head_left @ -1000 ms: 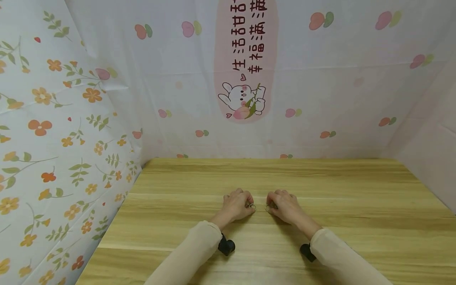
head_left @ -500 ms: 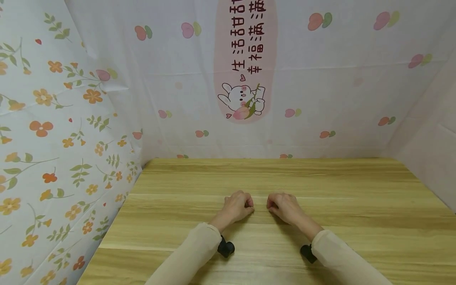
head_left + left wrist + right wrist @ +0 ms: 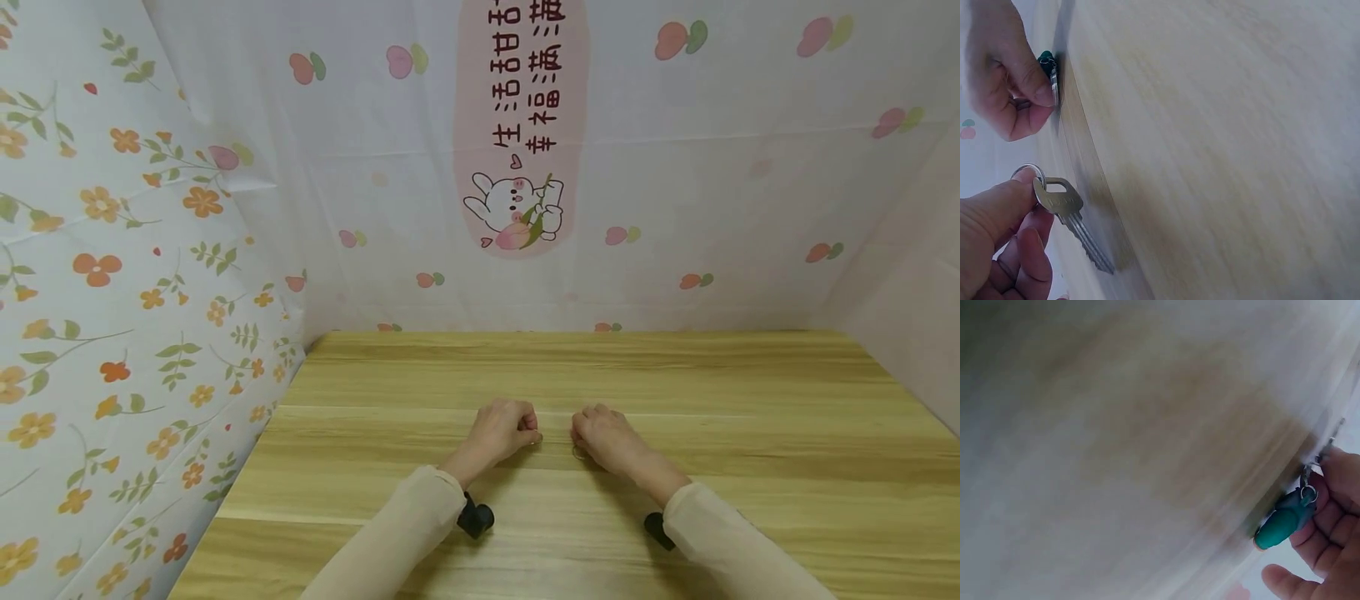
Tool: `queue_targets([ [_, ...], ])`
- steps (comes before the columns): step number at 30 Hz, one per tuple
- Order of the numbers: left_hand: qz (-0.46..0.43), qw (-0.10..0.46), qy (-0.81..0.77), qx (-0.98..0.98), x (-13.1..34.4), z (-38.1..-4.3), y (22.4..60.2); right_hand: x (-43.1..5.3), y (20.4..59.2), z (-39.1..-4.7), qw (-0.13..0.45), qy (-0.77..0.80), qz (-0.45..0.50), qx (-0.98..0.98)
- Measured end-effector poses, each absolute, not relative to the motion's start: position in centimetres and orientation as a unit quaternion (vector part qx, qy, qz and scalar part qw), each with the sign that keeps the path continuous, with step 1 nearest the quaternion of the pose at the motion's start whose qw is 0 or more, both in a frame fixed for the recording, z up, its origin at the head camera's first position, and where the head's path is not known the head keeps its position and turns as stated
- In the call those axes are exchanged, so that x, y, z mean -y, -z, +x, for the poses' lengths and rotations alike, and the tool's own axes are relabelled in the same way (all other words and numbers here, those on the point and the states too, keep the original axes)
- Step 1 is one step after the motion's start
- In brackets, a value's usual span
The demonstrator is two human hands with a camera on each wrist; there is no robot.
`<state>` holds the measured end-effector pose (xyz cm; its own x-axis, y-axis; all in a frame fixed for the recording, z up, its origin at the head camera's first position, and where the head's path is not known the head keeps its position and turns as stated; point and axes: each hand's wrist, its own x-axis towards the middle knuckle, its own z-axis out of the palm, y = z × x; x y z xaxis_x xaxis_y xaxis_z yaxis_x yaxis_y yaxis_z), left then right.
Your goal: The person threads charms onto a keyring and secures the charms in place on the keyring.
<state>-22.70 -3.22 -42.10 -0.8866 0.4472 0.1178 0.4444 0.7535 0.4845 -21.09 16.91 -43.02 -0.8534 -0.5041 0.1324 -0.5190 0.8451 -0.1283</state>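
Note:
My left hand [image 3: 498, 433] pinches a thin metal ring [image 3: 1030, 167] between thumb and forefinger. From that ring a silver key [image 3: 1063, 203] hangs with its blade pointing down toward the tabletop. Opposite it, a short gap away, my right hand [image 3: 609, 442] pinches the metal end of a keychain. A green rounded charm [image 3: 1280, 525] dangles from this keychain on a small ring, close to my curled fingers. In the head view a thin ring [image 3: 579, 452] shows just below the right fingertips. The rest of the keychain is partly hidden by the right hand.
Both hands are low over the wood-grain table [image 3: 420, 375]. White cloth with printed fruit and lettering [image 3: 517, 200] hangs behind it, and floral cloth [image 3: 172, 275] along the left side. A black wrist camera [image 3: 476, 518] sits under the left forearm.
The right hand has shifted slightly right, widening the gap between the hands. The ring at its fingertips now shows lower down. The left hand stays nearly in place, and the head view has shifted slightly.

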Motion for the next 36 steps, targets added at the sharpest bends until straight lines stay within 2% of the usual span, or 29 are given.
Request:
queue_targets([
  [6,0.240,0.000,-0.260,-0.935,3.4,-22.4,41.9,-17.5,43.0,-21.0,0.058,-0.206,0.272,0.938],
  [10,0.263,-0.042,-0.207,-0.941,3.3,-22.0,41.5,-17.8,42.8,-20.5,0.027,-0.311,0.260,0.914],
  [14,0.280,-0.073,-0.169,-0.942,2.9,-21.6,40.7,-17.7,42.6,-19.5,0.047,-0.340,0.251,0.905],
  [21,0.266,-0.027,-0.188,-0.945,2.3,-21.2,39.6,-16.9,42.5,-18.1,0.199,-0.202,0.269,0.921],
  [27,0.255,0.008,-0.198,-0.946,2.3,-21.1,38.8,-17.1,42.5,-17.6,0.273,-0.204,0.283,0.896],
  [32,0.249,0.033,-0.225,-0.941,2.6,-20.8,38.6,-17.1,42.5,-17.3,0.295,-0.259,0.297,0.871],
  [36,0.248,0.075,-0.304,-0.917,2.8,-20.5,38.7,-17.0,42.4,-16.7,0.243,-0.342,0.286,0.862],
])
